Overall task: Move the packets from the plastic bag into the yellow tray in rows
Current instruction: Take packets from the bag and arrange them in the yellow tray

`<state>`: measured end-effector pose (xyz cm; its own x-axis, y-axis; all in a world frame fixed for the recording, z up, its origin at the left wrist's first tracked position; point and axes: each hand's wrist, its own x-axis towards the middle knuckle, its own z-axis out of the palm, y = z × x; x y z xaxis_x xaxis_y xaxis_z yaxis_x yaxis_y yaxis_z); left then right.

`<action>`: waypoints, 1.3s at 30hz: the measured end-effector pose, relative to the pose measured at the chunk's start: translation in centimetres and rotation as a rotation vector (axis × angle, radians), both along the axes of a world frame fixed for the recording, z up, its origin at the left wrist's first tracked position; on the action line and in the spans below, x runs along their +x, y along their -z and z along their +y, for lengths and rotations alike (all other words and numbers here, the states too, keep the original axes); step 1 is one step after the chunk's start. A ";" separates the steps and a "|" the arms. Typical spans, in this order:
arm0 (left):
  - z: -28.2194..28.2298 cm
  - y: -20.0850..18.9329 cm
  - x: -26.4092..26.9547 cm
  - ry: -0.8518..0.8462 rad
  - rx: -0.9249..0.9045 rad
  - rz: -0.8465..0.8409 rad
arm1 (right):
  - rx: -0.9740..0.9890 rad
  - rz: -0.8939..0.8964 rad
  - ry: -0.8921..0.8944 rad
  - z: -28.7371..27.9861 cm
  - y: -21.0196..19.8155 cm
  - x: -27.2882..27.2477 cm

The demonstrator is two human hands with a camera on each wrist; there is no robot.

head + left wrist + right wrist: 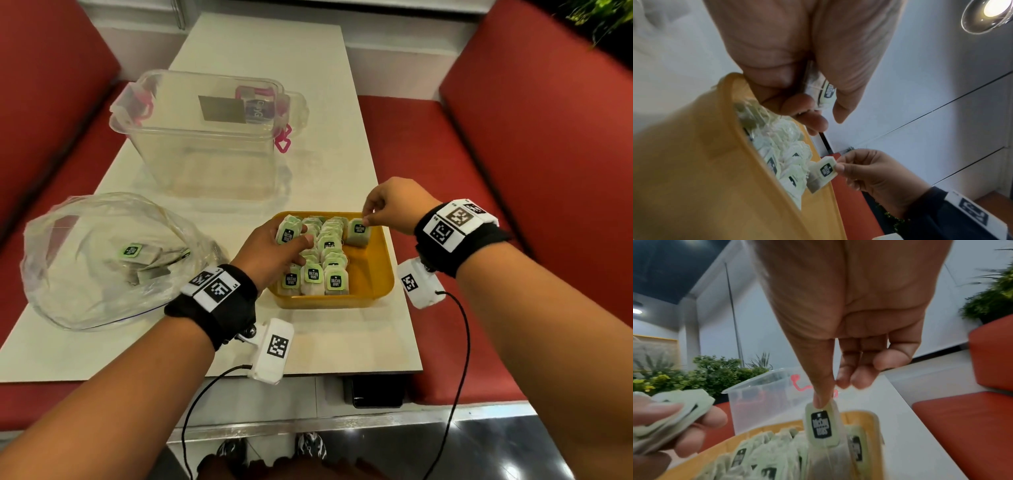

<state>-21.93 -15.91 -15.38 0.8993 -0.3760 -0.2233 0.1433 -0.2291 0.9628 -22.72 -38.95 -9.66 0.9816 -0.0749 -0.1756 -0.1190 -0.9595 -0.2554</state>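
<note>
The yellow tray (378,270) sits near the table's front edge, filled with several green-labelled tea packets (330,255) standing in rows. My left hand (274,251) hovers over the tray's left side and grips a small stack of packets (289,233); the same stack (825,91) shows in the left wrist view. My right hand (383,212) pinches one packet (358,233) by its top edge at the tray's far right corner, seen close up (821,426) in the right wrist view. The clear plastic bag (102,260) lies left of the tray with a few packets (132,251) inside.
A big clear plastic tub (205,137) with pink clips stands behind the tray. The white table (342,171) is narrow, with red bench seats (513,171) on both sides. Cables hang from both wrist cameras below the table's front edge.
</note>
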 end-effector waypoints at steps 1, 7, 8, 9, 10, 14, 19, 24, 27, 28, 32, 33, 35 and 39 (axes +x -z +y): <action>0.0 0.0 0.0 -0.003 -0.004 0.012 | 0.000 0.007 0.028 -0.2 0.6 0.1; 0.1 -0.4 -0.1 -0.010 -0.013 0.037 | 0.078 0.041 0.119 -1.1 2.6 0.3; 0.1 -0.5 -0.1 -0.011 -0.013 0.037 | 0.083 0.045 0.126 -1.2 2.8 0.3; 0.1 -0.5 -0.1 -0.013 -0.015 0.040 | 0.086 0.047 0.131 -1.3 2.9 0.4; 0.1 -0.5 -0.1 -0.015 -0.018 0.045 | 0.089 0.048 0.135 -1.4 3.0 0.4; 0.0 -0.5 -0.2 -0.027 -0.027 0.075 | 0.099 0.044 0.134 -1.5 3.2 0.5; -0.2 -0.4 -0.7 -0.024 -0.171 0.197 | 0.082 -0.003 0.146 -1.7 3.2 0.5; -0.2 -0.2 -1.1 0.045 -0.204 0.145 | 0.107 -0.052 0.081 -0.9 1.8 0.2; -0.4 -0.3 -1.0 0.061 -0.159 0.094 | 0.157 -0.068 -0.036 0.7 0.5 -0.1; -0.5 -0.4 -1.0 0.065 -0.144 0.074 | 0.179 -0.067 -0.080 1.4 0.2 -0.3; -0.9 -0.8 -1.2 0.086 -0.108 -0.014 | 0.288 -0.040 -0.207 3.7 -0.9 -0.8; -1.0 -0.9 -1.2 0.091 -0.090 -0.039 | 0.296 -0.047 -0.219 4.1 -1.0 -0.9; -1.1 -0.9 -1.2 0.091 -0.056 -0.077 | 0.313 -0.081 -0.218 4.6 -1.4 -1.0; -1.3 -1.0 -1.3 0.060 -0.036 -0.135 | 0.396 -0.082 -0.190 5.0 -2.3 -1.4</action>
